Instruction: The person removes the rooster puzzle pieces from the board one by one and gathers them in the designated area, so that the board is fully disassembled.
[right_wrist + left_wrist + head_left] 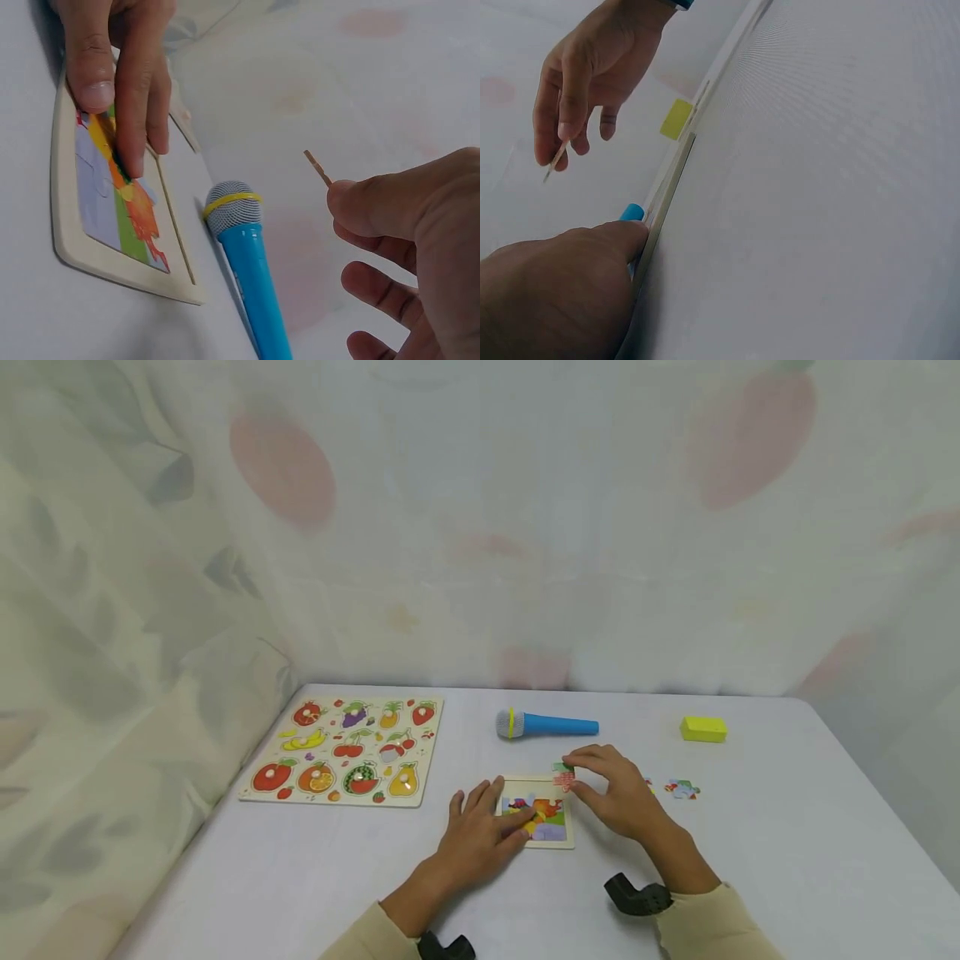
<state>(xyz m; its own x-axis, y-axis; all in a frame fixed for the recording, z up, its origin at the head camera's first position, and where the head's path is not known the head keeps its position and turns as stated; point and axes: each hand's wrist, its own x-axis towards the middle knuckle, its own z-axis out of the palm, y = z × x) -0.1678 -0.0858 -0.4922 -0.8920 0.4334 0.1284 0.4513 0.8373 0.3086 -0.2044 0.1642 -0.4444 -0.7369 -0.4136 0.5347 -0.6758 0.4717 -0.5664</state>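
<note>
The outstretched left hand (480, 842) rests on the frame (120, 268) beneath, apparently steadying it, while rightward the right hand (622, 795) pinches a piece (564, 777) edgewise.

Fingers of the bare left hand (480, 839) bar the small, square, cream wooden puzzle frame (555, 844); the bare right hand (618, 789) blocks its far right corner; behind, a blue-handled, silver-headed microphone (551, 725) lies crosswise; passable white cloth (467, 743) runs leftward to the cream rectangular fruit board (424, 758); another lane parts microphone and yellow rectangular block (703, 729).
</note>
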